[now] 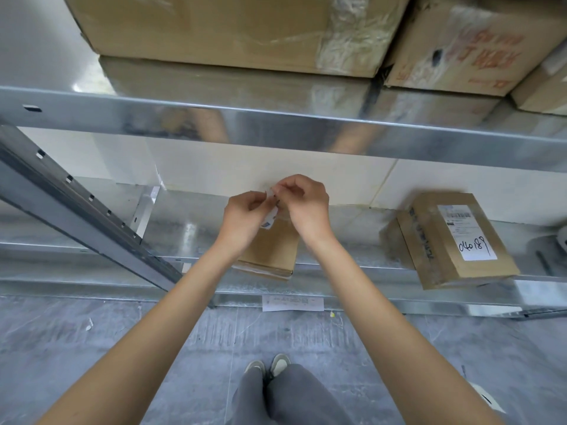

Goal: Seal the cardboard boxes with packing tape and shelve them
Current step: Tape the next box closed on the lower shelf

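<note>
A small brown cardboard box [271, 251] lies on the lower metal shelf [196, 237] in the middle of the view, clear tape along its near edge. My left hand [245, 217] and my right hand [302, 202] hover just above its far end. Both pinch a small white strip [271, 207] with dark print, either tape or a label, between fingertips and thumbs. A second, larger taped box [454, 240] with a white label reading 040189 lies on the same shelf to the right.
Big cardboard boxes [233, 29] fill the upper shelf, behind its steel beam [276, 127]. A slanted steel upright [79, 207] crosses the left side. A paper slip [293, 303] lies on the grey floor by the shelf's front edge, near my shoes.
</note>
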Motion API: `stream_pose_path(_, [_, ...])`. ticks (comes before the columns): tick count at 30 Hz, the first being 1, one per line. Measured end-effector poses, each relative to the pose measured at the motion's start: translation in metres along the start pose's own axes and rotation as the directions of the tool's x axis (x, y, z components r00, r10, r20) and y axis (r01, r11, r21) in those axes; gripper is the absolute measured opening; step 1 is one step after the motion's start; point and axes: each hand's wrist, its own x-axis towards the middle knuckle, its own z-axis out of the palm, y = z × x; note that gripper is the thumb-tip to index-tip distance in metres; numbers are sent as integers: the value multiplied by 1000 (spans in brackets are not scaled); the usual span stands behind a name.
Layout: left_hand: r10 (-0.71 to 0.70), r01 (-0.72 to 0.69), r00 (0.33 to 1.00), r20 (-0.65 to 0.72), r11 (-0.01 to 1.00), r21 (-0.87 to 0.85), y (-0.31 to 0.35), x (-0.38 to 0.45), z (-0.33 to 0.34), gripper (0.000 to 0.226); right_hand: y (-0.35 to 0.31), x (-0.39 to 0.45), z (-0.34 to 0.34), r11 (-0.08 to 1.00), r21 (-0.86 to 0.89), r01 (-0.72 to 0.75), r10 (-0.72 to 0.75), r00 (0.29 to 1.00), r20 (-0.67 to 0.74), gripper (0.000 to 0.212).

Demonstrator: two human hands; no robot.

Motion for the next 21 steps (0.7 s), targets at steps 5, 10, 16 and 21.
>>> stream_pose_path(5, [-43, 41, 998, -48, 999, -33, 1, -3, 8, 40, 8, -2, 5, 997, 17, -71, 71, 996, -49, 10])
stream_pose_path(10, [13, -18, 995, -104, 999, -48, -4, -5, 13, 37, 13, -4, 16, 969, 145, -199, 215, 971, -108, 7])
stream_pose_path(16, [-8, -6, 995, -98, 990, -141, -7, -12, 5, 37, 11, -1, 12, 879, 363, -309, 323, 946, 23, 42])
stream_pose_path(21, [6, -14, 999, -52, 987, -157, -13, -13, -9, 14, 11, 3, 14, 835, 312, -453, 419, 891, 174, 58])
